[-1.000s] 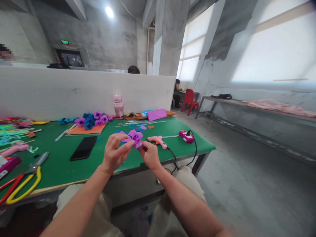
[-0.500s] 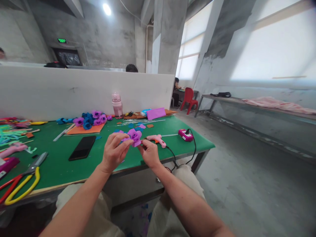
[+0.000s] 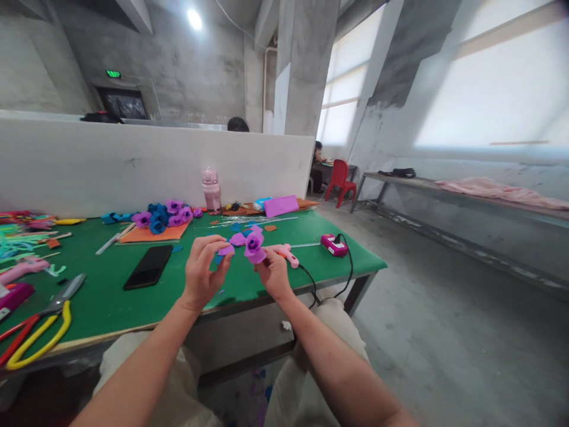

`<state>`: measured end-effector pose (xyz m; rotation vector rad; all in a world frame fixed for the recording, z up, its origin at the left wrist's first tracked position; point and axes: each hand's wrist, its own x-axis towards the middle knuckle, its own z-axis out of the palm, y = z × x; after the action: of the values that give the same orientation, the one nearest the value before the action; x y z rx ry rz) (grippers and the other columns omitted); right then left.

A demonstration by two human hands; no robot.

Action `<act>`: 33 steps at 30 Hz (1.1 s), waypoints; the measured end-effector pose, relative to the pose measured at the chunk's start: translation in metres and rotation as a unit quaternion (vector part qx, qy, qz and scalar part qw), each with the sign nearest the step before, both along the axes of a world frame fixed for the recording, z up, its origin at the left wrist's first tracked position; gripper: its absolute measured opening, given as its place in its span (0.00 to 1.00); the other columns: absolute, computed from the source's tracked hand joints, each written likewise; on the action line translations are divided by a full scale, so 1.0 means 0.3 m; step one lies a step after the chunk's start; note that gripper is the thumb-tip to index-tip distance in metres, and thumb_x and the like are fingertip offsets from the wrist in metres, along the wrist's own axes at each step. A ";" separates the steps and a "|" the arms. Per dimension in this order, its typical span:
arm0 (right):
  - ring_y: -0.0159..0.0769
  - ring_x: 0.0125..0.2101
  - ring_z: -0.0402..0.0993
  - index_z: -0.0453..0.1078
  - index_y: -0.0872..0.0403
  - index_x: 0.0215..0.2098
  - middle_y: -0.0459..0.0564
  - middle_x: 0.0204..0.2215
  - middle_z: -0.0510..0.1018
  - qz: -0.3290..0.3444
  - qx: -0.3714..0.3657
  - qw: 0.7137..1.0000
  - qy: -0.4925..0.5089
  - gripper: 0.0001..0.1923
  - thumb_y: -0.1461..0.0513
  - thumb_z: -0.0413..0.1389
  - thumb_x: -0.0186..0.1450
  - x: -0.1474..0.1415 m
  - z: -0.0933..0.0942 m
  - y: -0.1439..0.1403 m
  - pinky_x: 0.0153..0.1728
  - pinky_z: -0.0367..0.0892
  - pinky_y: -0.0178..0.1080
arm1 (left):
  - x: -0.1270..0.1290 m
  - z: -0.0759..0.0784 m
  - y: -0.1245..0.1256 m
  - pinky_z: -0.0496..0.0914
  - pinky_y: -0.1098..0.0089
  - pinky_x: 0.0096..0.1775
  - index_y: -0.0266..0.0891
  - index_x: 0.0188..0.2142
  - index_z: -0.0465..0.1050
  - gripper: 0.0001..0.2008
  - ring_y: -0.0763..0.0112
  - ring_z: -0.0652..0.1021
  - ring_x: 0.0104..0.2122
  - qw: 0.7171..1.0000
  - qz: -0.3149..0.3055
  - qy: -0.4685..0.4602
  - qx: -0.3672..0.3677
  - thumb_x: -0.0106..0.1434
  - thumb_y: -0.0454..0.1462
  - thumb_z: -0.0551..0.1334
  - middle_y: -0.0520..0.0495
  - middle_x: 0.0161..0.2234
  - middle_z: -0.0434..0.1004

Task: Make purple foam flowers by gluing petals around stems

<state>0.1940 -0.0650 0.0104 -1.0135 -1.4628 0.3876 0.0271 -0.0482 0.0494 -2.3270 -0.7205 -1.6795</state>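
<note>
My right hand (image 3: 273, 274) pinches the base of a purple paper flower (image 3: 255, 246), its petals spread around a dark centre that faces me. To the left of the flower, my left hand (image 3: 205, 270) is curved, with thumb and fingertips apart and no longer touching it. Loose purple petals (image 3: 238, 239) show between the hands, some just past my left fingertips. Partly behind my right hand lies a pink glue gun (image 3: 288, 255) with a clear glue stick (image 3: 306, 244) in its back end. Its nozzle is hidden.
Left on the green table (image 3: 106, 308) are a black phone (image 3: 148, 267), scissors (image 3: 57, 308) and finished paper flowers (image 3: 166, 216). A pink bottle (image 3: 211, 191) stands by the white partition (image 3: 155, 166). A magenta power box (image 3: 334, 244) with a cable sits near the right edge.
My left hand has let go of the flower and drawn slightly away. My right hand has moved a little right and turned the flower so its centre shows.
</note>
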 end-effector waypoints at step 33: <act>0.22 0.16 0.62 0.70 0.56 0.33 0.43 0.24 0.72 0.259 -0.230 0.932 0.107 0.16 0.52 0.59 0.55 0.034 0.018 0.013 0.15 0.56 0.28 | 0.049 -0.061 0.057 0.70 0.69 0.34 0.36 0.32 0.77 0.14 0.70 0.75 0.27 0.800 -0.263 -0.184 -0.508 0.46 0.41 0.70 0.48 0.27 0.79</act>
<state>0.2043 -0.0611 0.0157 -0.8934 -1.4555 1.2328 0.0418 -0.0311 0.0312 -3.1274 -1.4414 -2.4574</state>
